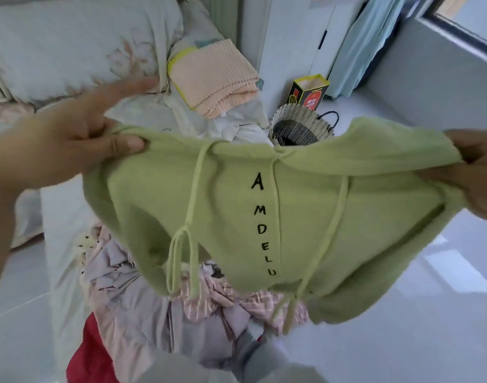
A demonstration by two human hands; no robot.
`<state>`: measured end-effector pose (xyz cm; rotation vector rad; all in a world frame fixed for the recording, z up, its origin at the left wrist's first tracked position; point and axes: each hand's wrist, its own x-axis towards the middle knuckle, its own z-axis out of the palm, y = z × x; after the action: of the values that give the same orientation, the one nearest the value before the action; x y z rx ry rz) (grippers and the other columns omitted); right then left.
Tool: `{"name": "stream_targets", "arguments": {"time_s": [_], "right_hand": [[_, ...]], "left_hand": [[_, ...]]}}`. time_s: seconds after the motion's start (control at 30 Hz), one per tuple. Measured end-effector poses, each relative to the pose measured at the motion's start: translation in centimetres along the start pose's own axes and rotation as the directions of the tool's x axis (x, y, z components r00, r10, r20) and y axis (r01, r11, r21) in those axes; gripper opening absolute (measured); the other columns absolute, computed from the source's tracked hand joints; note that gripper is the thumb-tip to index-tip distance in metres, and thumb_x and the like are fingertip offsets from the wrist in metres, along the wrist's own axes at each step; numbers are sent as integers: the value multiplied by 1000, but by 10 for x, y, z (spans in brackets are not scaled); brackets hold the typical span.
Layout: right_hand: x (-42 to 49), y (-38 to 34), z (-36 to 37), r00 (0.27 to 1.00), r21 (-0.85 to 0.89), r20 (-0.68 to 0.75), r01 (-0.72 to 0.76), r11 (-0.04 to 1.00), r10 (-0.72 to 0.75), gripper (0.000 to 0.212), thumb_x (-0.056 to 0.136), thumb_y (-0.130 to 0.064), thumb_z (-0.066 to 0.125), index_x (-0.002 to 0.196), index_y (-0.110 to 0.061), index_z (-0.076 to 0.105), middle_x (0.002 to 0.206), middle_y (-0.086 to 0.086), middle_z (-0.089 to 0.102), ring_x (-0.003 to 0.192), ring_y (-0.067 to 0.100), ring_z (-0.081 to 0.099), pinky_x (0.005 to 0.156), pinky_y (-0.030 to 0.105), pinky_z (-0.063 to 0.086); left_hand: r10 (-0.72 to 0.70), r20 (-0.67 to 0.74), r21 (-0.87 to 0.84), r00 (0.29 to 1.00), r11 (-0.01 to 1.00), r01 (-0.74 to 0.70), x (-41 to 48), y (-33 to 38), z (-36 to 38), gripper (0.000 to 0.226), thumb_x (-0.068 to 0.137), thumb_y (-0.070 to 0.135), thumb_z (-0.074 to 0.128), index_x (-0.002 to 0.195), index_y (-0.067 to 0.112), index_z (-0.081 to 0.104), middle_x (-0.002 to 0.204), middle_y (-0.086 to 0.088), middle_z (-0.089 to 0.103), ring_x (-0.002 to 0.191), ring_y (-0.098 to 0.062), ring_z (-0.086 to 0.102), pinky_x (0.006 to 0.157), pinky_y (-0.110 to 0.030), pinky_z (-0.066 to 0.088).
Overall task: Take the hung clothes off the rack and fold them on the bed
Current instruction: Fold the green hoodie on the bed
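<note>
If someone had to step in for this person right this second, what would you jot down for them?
Left hand: pinches one top corner of the green hoodie.
Right hand: grips the other side. The hoodie hangs spread in the air, not yet folded.
Done: a peach knit lies folded on the bed.
Left: fold the hoodie, then the crumpled pile below it. The rack is out of view.
</note>
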<state>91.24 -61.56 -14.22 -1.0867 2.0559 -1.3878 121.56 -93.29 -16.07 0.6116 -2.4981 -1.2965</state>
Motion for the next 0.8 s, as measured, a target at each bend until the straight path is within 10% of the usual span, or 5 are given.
{"name": "stream_targets", "arguments": {"time_s": [0.07,0.3,0.47,0.63,0.8], "right_hand": [[30,1,6,994,59,99,-58,997,52,21,55,-41,83,74,-42,75,71,-20,71,65,-4,65,60,11,51],[180,148,89,966,-164,-33,-259,952,257,33,84,-4,65,115,-16,65,98,-9,64,82,1,58,69,13,45],[195,277,147,873,-162,99,-460,873,478,40,87,-1,61,125,-11,53,116,4,48,97,22,51,82,32,44],[110,378,167,646,-374,230,-632,679,728,36,85,-3,65,120,-9,58,120,9,55,98,17,49,78,22,38],[25,439,178,370,-581,236,-688,435,899,17,81,-4,67,93,-16,69,99,6,62,94,22,58,88,30,47]], "left_hand": [[-39,-10,64,999,997,39,26,-5,-5,66,56,71,64,116,70,36,87,-7,71,70,-13,67,66,-30,57],[-190,-131,311,973,924,222,143,-142,56,62,90,2,52,136,39,34,113,-4,58,94,-27,56,80,-30,43],[-434,-68,449,898,791,416,144,-256,139,77,82,3,61,146,18,22,133,-14,50,114,-39,49,97,-46,39],[-647,98,388,756,725,570,59,-301,234,54,83,6,62,133,13,43,119,-7,58,107,-29,53,92,-35,40],[-877,81,196,474,480,855,-16,-320,294,24,78,15,72,68,16,50,70,-5,57,73,-28,59,59,-29,37]]}}
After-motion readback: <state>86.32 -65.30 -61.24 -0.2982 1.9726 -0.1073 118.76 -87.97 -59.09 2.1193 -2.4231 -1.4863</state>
